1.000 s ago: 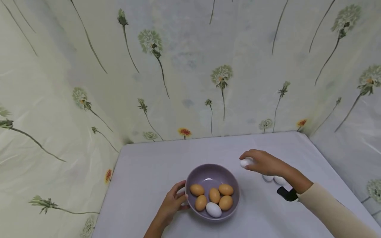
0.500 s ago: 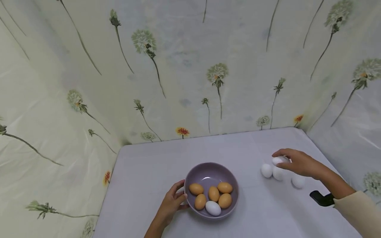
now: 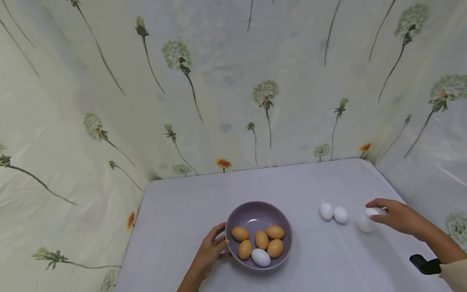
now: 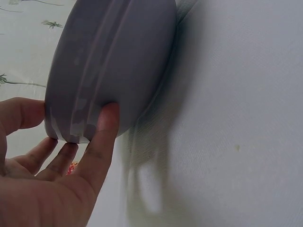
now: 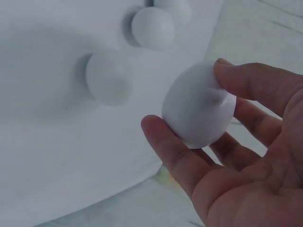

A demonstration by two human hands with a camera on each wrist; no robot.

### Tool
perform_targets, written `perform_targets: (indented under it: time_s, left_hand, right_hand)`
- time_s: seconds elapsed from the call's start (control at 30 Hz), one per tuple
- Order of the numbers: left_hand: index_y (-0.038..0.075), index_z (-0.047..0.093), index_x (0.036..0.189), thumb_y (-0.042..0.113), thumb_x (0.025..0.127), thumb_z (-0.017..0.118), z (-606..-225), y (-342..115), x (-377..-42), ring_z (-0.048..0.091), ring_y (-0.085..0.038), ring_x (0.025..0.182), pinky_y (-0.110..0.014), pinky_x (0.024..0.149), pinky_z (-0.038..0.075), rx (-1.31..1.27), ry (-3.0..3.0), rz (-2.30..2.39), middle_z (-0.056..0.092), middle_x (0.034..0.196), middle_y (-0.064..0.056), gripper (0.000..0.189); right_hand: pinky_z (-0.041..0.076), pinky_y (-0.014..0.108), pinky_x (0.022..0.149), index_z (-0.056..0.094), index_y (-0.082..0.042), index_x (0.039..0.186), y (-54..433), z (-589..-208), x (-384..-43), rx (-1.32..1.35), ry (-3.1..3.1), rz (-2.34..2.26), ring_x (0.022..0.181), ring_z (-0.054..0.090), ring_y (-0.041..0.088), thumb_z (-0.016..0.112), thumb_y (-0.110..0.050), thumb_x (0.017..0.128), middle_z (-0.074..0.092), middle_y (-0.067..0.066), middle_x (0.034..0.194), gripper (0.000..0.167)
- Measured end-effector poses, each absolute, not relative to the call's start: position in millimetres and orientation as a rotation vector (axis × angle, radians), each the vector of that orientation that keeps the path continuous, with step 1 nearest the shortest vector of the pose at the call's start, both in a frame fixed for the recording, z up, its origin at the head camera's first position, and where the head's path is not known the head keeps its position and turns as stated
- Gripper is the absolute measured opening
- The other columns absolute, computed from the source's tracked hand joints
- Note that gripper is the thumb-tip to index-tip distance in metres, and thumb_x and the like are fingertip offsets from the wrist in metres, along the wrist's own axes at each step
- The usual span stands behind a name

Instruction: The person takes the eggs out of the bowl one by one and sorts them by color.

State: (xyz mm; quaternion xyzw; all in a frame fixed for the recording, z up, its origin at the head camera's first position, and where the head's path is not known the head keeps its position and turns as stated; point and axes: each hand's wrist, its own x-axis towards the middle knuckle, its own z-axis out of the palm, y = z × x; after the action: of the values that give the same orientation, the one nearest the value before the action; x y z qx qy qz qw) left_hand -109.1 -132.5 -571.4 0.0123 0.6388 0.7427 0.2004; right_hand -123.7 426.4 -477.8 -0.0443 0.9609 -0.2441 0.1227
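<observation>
In the head view a purple bowl (image 3: 259,209) holds several brown eggs (image 3: 261,239) and one white egg (image 3: 260,258). My left hand (image 3: 211,251) grips the bowl's left side. The left wrist view shows the thumb (image 4: 28,113) at the rim and fingertips on the outer wall. On the right, my right hand (image 3: 399,217) holds a white egg (image 5: 199,106) between thumb and fingers. That egg is above the table, overlapping another white egg (image 3: 365,225) in the head view. Two white eggs (image 3: 326,211) lie side by side further left.
A white cloth covers the table (image 3: 182,227). Behind it and along both sides hangs a sheet printed with dandelions (image 3: 266,97). The table's right edge runs close to my right hand.
My right hand has moved to the right with the white egg, from beside the bowl, past the two paired eggs, to the separate one. The left hand still holds the bowl.
</observation>
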Motion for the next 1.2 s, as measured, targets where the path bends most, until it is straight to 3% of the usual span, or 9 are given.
perform_targets:
  time_s: [0.47, 0.8, 1.2]
  left_hand:
    - [0.010, 0.038, 0.152, 0.004, 0.097, 0.058, -576.2, -132.8, -107.6, 0.052, -0.038, 0.132, -0.044, 0.085, 0.062, 0.021, 1.769, 2.082, 0.028, 0.161, -0.022, 0.059]
    - [0.009, 0.037, 0.153, 0.004, 0.096, 0.058, -573.3, -132.1, -109.8, 0.052, -0.040, 0.133, -0.048, 0.087, 0.062, 0.008, 1.761, 2.088, 0.028, 0.161, -0.022, 0.061]
    - [0.009, 0.036, 0.153, 0.004, 0.097, 0.057, -571.2, -132.7, -110.1, 0.051, -0.040, 0.133, -0.047, 0.087, 0.061, -0.001, 1.772, 2.084, 0.028, 0.161, -0.022, 0.060]
  right_hand:
    - [0.057, 0.053, 0.077, 0.059, 0.010, 0.123, 469.4, -516.5, -119.9, 0.002, 2.707, -0.674, 0.111, 0.054, 0.055, 0.072, -0.033, 0.090, 0.051, 0.042, 0.129, 0.055]
    - [0.060, 0.045, 0.073, 0.057, 0.012, 0.122, 470.3, -531.0, -122.4, 0.092, 2.612, -0.739, 0.106, 0.058, 0.048, 0.073, -0.030, 0.089, 0.049, 0.043, 0.129, 0.056]
    - [0.060, 0.043, 0.073, 0.059, 0.010, 0.120, 469.3, -543.7, -126.2, 0.089, 2.610, -0.760, 0.108, 0.057, 0.050, 0.076, -0.031, 0.086, 0.048, 0.044, 0.130, 0.055]
